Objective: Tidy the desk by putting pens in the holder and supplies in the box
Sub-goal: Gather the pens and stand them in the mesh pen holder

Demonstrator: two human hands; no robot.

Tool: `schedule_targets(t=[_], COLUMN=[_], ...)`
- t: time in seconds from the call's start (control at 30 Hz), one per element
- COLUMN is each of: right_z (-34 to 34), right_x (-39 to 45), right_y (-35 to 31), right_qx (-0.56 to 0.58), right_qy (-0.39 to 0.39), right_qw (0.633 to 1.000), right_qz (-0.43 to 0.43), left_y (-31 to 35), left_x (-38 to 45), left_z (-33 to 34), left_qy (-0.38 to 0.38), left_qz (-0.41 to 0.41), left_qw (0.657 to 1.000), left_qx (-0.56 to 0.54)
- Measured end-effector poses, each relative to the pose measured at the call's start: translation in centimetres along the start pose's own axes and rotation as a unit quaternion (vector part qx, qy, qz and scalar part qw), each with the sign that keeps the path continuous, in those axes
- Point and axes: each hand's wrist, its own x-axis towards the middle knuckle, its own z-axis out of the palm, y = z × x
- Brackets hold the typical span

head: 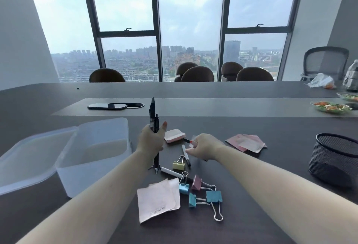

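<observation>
left hand (152, 140) — fist around upright pens (153, 120) | right hand (203, 147) — pinching red-marked pen (187, 140), between hands

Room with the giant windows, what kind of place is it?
Probably an office meeting room high up in a city building: one long dark table, chairs lined along its far side, and windows looking out over rooftops.

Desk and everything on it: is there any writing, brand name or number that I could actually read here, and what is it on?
Nothing can be read for certain.
Pale sticky note nearest the camera: a short handwritten line along its lower edge, too small and blurred to read.
Pens held upright in the left hand: a pale label on one barrel, unreadable.
Pink papers near the mesh holder: faint marks, unreadable.
</observation>
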Motion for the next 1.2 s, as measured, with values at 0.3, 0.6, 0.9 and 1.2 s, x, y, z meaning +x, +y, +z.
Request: schedule_targets(t=[0.3,0.6,0.9,1.2], right_z=[1.5,0.7,1.4,1.8], right_x=[1.3,-1.4,-2.9,-2.8], right_y=[-2.0,-2.1,-4.7,-4.6], right_qx=[-0.032,-0.037,0.023,-0.042], right_qy=[0.02,0.026,-0.064,-0.038], right_qw=[0.999,0.998,0.992,0.989], right_qz=[-0.007,-0.054,-0.106,-0.137], left_y=[-1.3,-1.0,-0.9,-0.9], left_x=[-0.1,-0.5,-1.2,-1.3], left_z=[0.1,-0.4,-0.6,-0.8], left_qy=[-0.019,-0.004,0.016,0.018], left_qz=[0.011,-0.002,-0.002,0.008], left_qw=[1.0,1.0,1.0,1.0], left_qx=[0.002,-0.025,-0.005,-0.005])
